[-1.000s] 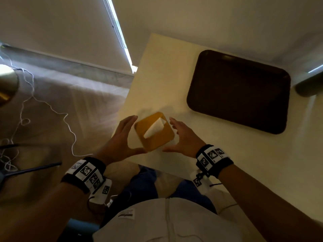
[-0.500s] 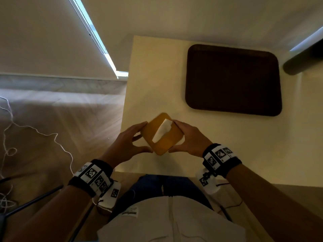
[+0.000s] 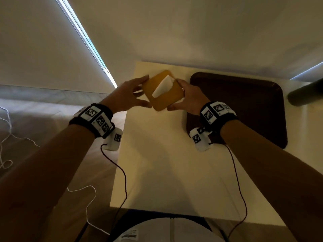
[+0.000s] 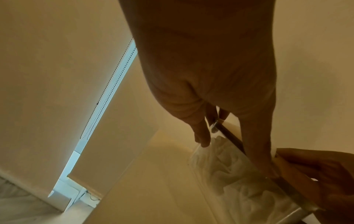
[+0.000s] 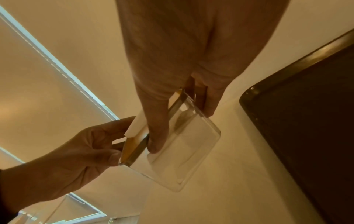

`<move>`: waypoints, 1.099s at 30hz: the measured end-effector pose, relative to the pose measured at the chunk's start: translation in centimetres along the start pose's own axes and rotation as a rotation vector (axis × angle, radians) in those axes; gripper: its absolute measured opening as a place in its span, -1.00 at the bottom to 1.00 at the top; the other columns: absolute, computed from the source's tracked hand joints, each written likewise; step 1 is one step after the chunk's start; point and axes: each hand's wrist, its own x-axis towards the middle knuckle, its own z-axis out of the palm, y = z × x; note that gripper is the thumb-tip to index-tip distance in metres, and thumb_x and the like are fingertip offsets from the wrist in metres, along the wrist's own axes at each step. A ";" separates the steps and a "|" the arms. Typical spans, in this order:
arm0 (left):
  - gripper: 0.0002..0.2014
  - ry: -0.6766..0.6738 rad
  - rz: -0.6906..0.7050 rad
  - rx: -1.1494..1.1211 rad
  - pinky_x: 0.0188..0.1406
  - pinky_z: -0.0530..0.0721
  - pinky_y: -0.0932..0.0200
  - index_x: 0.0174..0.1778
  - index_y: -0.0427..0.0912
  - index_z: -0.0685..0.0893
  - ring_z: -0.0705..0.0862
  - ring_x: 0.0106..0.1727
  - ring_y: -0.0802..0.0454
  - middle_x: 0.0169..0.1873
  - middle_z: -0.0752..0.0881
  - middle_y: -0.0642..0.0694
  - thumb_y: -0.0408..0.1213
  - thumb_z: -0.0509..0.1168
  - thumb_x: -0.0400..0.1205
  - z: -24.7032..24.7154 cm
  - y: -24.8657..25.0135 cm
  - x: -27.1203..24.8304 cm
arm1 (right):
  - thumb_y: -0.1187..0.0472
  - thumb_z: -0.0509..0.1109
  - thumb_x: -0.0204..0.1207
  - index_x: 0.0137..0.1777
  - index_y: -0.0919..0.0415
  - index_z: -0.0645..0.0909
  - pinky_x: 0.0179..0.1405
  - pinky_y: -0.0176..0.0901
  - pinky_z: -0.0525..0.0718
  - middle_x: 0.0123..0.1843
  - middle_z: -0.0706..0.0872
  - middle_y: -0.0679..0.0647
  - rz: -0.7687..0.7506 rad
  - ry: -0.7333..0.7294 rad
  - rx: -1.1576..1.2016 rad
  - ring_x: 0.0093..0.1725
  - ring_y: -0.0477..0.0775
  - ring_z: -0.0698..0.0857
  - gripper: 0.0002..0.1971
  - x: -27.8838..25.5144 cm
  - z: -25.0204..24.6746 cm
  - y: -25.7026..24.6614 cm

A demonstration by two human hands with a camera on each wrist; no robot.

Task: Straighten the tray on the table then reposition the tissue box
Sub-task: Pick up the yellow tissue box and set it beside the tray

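The tissue box has an orange lid, a clear body and a white tissue sticking out of its slot. Both hands hold it over the far left part of the cream table. My left hand grips its left side between thumb and fingers, and my right hand grips its right side. The box is turned corner-on, like a diamond. I cannot tell whether its base touches the table. The dark brown tray lies square to the table just right of the box, partly under my right wrist.
The table's left edge drops to a wooden floor with a white cable. A blind and a bright window strip stand behind on the left. A dark cylinder lies beyond the tray's right end.
Both hands closed on the tissue box near the table's front edge and carried it away from me to the far left part of the table, beside the tray.
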 end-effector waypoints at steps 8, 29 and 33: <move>0.18 -0.038 -0.101 -0.022 0.50 0.55 -0.21 0.73 -0.01 0.22 0.53 0.55 -0.13 0.58 0.47 -0.13 -0.26 0.67 0.17 -2.2 -0.2 6.2 | -0.03 0.75 0.12 0.61 0.12 0.24 0.31 0.00 0.57 0.46 0.57 0.11 0.032 0.009 0.005 0.38 0.14 0.57 0.09 6.3 -0.4 1.5; 0.06 0.161 -0.140 -0.160 0.56 0.46 0.00 0.76 -0.04 0.10 0.32 0.67 0.03 0.73 0.26 -0.03 -0.14 0.61 0.43 0.5 -3.9 4.5 | 0.13 0.72 0.20 0.69 0.10 0.08 0.42 0.01 0.54 0.64 0.36 0.08 0.094 -0.072 0.314 0.52 0.07 0.46 0.13 8.0 -2.9 4.6; -0.14 0.326 -0.128 -0.176 0.54 0.50 0.00 0.75 -0.02 0.15 0.36 0.62 0.05 0.71 0.30 -0.04 -0.03 0.46 0.60 5.5 -4.2 2.7 | 0.11 0.36 0.63 0.61 0.02 0.33 0.32 -0.05 0.64 0.52 0.53 0.10 0.081 0.049 0.386 0.40 0.00 0.57 -0.45 9.4 -3.7 4.0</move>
